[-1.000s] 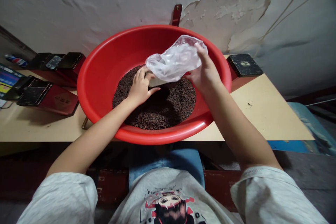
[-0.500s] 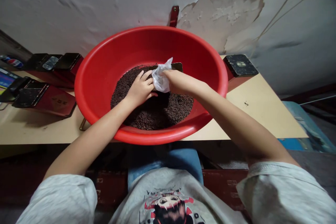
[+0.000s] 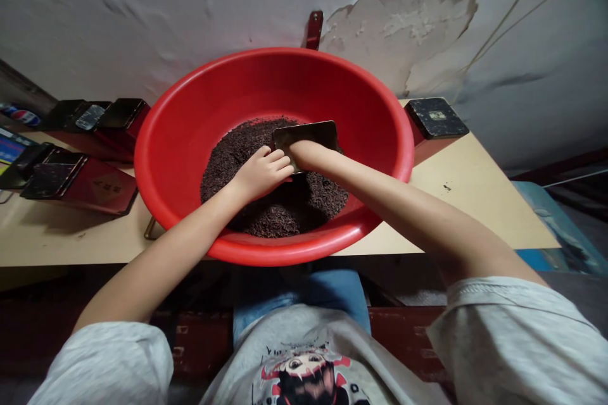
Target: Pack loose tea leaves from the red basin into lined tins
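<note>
A wide red plastic basin (image 3: 164, 152) holds a heap of dark brown loose tea leaves or similar granules (image 3: 273, 218). Over the heap, an open rectangular tin (image 3: 316, 131) faces me with its mouth. My left hand (image 3: 265, 172) has its fingers bent over the tin's left edge. Inside the mouth of the tin is my right hand (image 3: 306, 153), its fingers hidden from sight. The clear plastic bag seen earlier does not show now.
Red tins with black lids stand at left, including one tin lying tilted (image 3: 85, 183), and another tin (image 3: 437, 119) stands at right. The pale tabletop (image 3: 479, 202) has small dark crumbs. Behind is a wall with peeling plaster (image 3: 399, 25).
My right hand has gone from holding the crumpled plastic bag at the tin's mouth to reaching inside it. The bag has dropped out of view. The tin's opening shows more.
</note>
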### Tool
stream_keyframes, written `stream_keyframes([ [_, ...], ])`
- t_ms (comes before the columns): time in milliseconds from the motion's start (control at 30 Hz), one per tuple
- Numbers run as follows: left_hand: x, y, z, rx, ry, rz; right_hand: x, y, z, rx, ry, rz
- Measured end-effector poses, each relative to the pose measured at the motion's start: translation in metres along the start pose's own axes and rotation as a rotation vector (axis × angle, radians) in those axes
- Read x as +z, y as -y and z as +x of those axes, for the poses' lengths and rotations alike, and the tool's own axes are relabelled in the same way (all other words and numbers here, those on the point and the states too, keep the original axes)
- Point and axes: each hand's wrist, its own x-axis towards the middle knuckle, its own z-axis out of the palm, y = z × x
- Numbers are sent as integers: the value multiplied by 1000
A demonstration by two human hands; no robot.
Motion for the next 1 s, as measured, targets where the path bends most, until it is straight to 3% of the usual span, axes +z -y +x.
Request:
stream_keyframes([
  [100, -4, -2, 1, -52, 5, -61, -24, 10, -25, 58, -103, -119],
  [200, -5, -4, 2, -147, -19, -96, -41, 18, -56, 4, -245, -47],
  [333, -4, -5, 1, -234, -91, -105, -41, 16, -84, -36, -427, 213],
  [467, -4, -8, 0, -231, -92, -155, -34, 3, -87, 68, -586, 677],
  [600, -5, -7, -1, -264, -85, -248, -36, -6, -80, 151, -545, 1201],
  [700, -7, -4, 0, -334, -106, -361, -37, -10, -77, 167, -469, 1391],
  [833, -13, 0, 4, -346, -132, -462, -35, -11, -72, 318, -483, 1506],
  [1000, -22, -2, 15, -221, 81, -518, -35, -9, -61, 540, -487, 1343],
])
